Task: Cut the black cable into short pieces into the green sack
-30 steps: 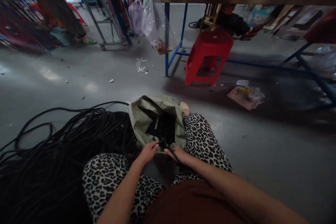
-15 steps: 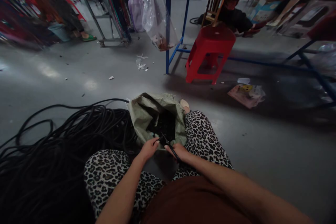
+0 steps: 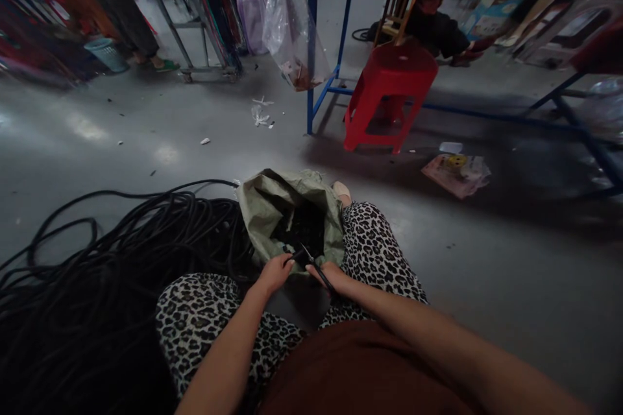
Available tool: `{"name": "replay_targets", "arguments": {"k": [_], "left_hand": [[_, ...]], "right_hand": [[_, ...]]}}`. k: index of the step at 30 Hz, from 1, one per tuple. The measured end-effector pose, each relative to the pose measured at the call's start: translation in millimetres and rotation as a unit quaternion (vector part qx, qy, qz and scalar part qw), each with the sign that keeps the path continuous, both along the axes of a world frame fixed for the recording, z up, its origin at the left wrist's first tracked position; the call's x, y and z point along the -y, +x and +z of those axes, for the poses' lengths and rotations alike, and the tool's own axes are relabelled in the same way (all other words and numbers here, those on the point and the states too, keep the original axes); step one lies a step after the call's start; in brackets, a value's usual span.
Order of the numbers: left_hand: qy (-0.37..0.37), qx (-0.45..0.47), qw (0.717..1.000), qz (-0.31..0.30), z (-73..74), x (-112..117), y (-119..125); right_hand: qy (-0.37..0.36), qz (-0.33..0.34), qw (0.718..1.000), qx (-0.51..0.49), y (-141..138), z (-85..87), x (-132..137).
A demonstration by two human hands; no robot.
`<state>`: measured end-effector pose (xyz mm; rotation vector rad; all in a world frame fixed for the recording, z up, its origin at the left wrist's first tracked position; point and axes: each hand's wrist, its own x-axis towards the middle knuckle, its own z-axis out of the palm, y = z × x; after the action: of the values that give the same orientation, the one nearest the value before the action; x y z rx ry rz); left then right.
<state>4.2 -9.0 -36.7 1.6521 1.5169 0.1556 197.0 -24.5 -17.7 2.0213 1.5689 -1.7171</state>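
Scissors [image 3: 320,271], one pair: being gripped in right hand [image 3: 337,278]. Black piece [image 3: 298,255], one: being pinched in left hand [image 3: 276,272]. Sack [image 3: 260,211], one: standing open, holding dark contents [image 3: 306,224], too dim for counting.

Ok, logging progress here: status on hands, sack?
Left hand pinching black piece. Right hand gripping scissors; contact with piece unclear. Sack open below, cord heap at left.

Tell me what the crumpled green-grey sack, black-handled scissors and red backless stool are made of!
The crumpled green-grey sack looks like dull woven plastic, with stiff creases and a seemingly frayed rim. The black-handled scissors in the right hand seem to have metal blades, gleaming palely; the dark handles may be plastic. The red backless stool is probably smooth plastic, one even colour.
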Motion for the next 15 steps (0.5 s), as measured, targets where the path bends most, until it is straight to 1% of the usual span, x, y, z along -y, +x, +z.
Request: {"name": "replay_targets", "arguments": {"k": [5, 9, 11, 15], "left_hand": [[-0.010, -0.015, 1.000, -0.021, -3.0, 0.5, -1.7], [-0.009, -0.013, 0.999, -0.038, -2.3, 1.7, -5.3], [-0.012, -0.017, 0.999, -0.035, -2.2, 2.5, -7.7], [-0.007, -0.016, 1.000, -0.012, -3.1, 4.0, -11.9]], "right_hand": [[0.006, -0.002, 1.000, 0.004, -1.2, 2.8, 0.5], [-0.058, -0.041, 0.997, -0.012, -2.0, 5.2, 2.1], [-0.075, -0.053, 0.996, -0.020, -2.3, 5.5, 2.3], [-0.082, -0.056, 0.995, -0.010, -2.6, 2.4, 1.5]]}}
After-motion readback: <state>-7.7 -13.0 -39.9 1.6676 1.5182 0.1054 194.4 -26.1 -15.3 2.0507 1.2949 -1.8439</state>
